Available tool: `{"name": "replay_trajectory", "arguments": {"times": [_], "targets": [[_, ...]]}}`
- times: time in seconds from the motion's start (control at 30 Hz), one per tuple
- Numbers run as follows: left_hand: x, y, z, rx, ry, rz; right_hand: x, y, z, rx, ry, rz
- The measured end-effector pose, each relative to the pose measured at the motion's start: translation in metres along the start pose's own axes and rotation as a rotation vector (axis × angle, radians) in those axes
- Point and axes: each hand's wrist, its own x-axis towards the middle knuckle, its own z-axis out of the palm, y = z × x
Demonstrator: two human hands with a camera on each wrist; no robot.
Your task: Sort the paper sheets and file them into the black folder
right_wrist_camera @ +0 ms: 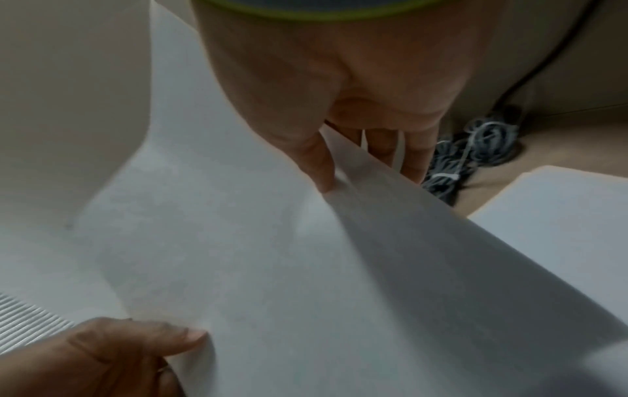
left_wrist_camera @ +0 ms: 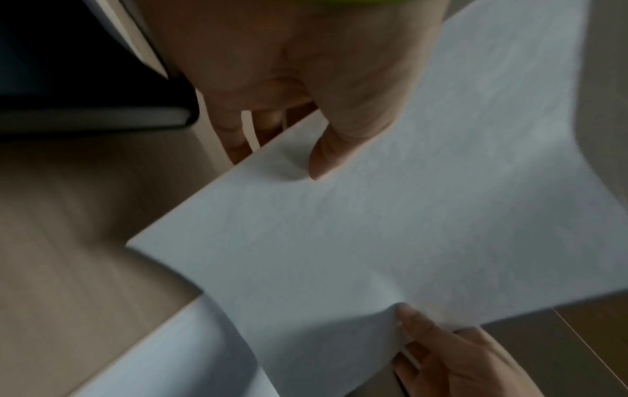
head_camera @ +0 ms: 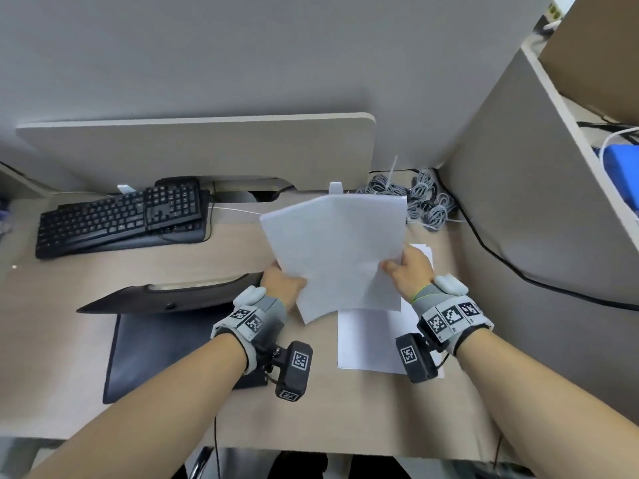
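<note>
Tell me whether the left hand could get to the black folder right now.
Probably not at once: the left hand pinches the held paper sheets together with the right hand. The open black folder lies just beside it on the desk, nothing between, so letting go would free it.

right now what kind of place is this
Most likely an office desk cubicle: a black keyboard at the back, bundled grey cables in the corner, and partition walls round the wooden desk.
</note>
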Motion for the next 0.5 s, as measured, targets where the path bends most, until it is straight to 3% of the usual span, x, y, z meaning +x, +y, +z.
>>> {"name": "replay_trajectory", "arguments": {"times": [0.2, 0.4, 0.5], "targets": [[-0.022, -0.031, -0.09, 0.23, -0.039, -0.004, -0.014, -0.069, 0.03, -0.079, -0.147, -0.177], [-0.023, -0.083, -0.182, 0.552, 0.02, -0.084, -0.034, -0.117, 0.082, -0.072, -0.308, -0.319], [-0.011, -0.097, -0.209, 0.655, 0.081, -0.046, -0.038, -0.136, 0.104, -0.074, -0.322, -0.342]]}}
